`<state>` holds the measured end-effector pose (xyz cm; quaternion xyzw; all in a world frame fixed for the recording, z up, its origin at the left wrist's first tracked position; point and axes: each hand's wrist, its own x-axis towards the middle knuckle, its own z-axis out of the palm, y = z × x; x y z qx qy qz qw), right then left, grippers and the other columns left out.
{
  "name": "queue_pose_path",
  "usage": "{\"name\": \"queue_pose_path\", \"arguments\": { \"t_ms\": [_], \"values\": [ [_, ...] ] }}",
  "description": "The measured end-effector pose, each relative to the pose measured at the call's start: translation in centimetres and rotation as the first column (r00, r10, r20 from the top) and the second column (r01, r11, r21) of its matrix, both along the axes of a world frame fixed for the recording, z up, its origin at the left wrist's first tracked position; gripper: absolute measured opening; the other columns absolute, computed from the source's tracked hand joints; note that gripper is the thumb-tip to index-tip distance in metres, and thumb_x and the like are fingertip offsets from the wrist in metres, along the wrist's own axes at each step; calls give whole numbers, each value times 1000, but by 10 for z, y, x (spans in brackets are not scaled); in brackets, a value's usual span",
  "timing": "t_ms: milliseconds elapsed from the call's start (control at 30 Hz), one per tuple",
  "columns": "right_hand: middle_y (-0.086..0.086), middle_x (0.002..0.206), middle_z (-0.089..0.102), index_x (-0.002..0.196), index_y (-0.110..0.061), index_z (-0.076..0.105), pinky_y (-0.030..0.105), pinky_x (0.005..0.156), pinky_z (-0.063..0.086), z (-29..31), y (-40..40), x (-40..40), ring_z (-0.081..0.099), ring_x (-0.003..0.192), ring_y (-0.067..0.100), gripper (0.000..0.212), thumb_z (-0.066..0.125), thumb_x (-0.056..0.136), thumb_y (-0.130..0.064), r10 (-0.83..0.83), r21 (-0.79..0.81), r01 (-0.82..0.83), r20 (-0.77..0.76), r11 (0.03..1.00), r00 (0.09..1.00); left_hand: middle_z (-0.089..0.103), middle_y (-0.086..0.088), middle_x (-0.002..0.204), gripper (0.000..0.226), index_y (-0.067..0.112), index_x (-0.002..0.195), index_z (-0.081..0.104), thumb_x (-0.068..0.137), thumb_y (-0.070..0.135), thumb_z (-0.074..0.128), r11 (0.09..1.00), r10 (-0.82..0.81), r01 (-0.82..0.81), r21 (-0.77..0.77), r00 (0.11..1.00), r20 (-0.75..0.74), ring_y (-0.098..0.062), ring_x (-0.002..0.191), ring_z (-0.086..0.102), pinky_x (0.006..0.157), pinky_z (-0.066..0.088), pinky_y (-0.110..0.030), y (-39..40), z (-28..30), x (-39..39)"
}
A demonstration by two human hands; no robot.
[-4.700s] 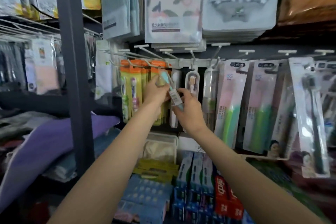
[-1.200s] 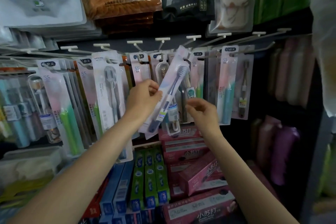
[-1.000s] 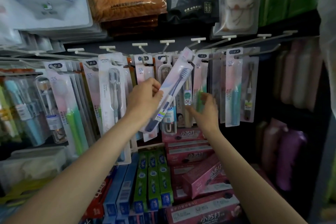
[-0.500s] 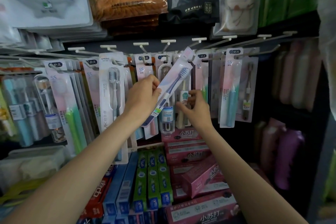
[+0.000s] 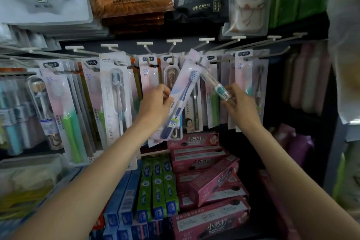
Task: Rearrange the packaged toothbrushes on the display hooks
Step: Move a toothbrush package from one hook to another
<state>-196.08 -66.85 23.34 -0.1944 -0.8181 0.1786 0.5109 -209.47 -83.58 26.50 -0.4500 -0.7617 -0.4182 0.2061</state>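
The left hand (image 5: 155, 103) grips a tilted pink-white carded pack with a navy toothbrush (image 5: 182, 95); the right hand (image 5: 238, 101) pinches a clear plastic toothbrush tube (image 5: 214, 84) (top at the white wire hooks (image 5: 202, 60)).

Toothbrush packs (image 5: 115, 95) on hooks (image 5: 280, 55) above toothpaste boxes (image 5: 204, 179).

Two bare forearms and hands, no sleeves.
The left hand (image 5: 155, 103) and right hand (image 5: 238, 103) wear no gloves, rings, watch or bracelet; both forearms are uncovered to the frame's lower edge.
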Motion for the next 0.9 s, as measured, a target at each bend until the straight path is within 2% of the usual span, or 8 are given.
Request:
{"name": "queue_pose_path", "arguments": {
  "t_ms": [100, 267, 400, 500, 567, 700, 800, 900],
  "values": [
    [11, 98, 63, 106, -7, 50, 38, 71, 49, 1, 1, -2, 59, 84, 27, 22, 59, 86, -4, 15, -22, -14, 48, 1000, 999, 57, -3, 100, 23, 5, 115, 53, 94, 13, 51, 998, -42, 44, -36, 997, 60, -10, 86, 50, 76, 39, -21, 7, -3, 4],
    [14, 102, 61, 110, -3, 45, 38, 71, 47, -2, 2, -10, 58, 86, 26, 24, 56, 89, -4, 128, -62, -122, 93, 991, 987, 52, -1, 102, 28, 4, 119, 52, 93, 13, 53, 994, -70, 83, -75, 984, 167, -11, 92, 47, 80, 37, -22, 9, 1, 5],
    [13, 98, 58, 106, -7, 44, 38, 72, 46, 1, 8, -11, 56, 87, 29, 20, 52, 90, -1, 94, -55, -89, 108, 995, 990, 57, -8, 108, 28, 2, 119, 53, 92, 10, 54, 997, -38, 49, -64, 986, 160, -11, 92, 48, 80, 38, -22, 7, 4, 3],
    [14, 93, 51, 103, -7, 42, 33, 63, 39, 1, 10, -9, 52, 81, 32, 20, 47, 88, 4, 11, 49, -17, 121, 999, 993, 59, -7, 104, 22, 4, 114, 55, 93, 10, 53, 999, 32, -29, -42, 997, 76, -11, 88, 51, 77, 40, -22, 7, 4, 3],
    [13, 94, 48, 102, -10, 41, 36, 62, 41, 3, 12, -5, 49, 79, 32, 23, 45, 87, 6, -67, 138, 50, 118, 989, 991, 58, -3, 100, 17, 7, 110, 54, 94, 12, 50, 995, 100, -100, -20, 995, 3, -12, 85, 52, 72, 40, -22, 6, 3, 3],
    [15, 98, 51, 111, -10, 45, 35, 60, 35, 17, 19, 7, 51, 81, 35, 26, 49, 88, 1, -227, 310, 185, 105, 932, 968, 55, 0, 96, 12, 10, 106, 50, 95, 14, 48, 992, 128, -127, 13, 989, -77, -13, 81, 55, 60, 40, -19, 3, 1, 1],
    [16, 105, 54, 123, -11, 48, 33, 65, 30, 27, 19, 15, 53, 86, 37, 37, 50, 87, 0, -297, 406, 224, 127, 886, 946, 57, -1, 96, 10, 11, 105, 50, 95, 13, 48, 996, 83, -83, 16, 996, -36, -15, 84, 56, 68, 47, -24, 4, -1, 3],
    [15, 106, 54, 125, -12, 47, 33, 66, 29, 29, 20, 16, 53, 87, 36, 39, 50, 87, -1, -276, 407, 195, 148, 892, 950, 54, 2, 95, 12, 11, 107, 50, 94, 11, 49, 998, 51, -51, 22, 998, 26, -11, 84, 52, 62, 36, -14, 7, -3, 4]
  ]
}}
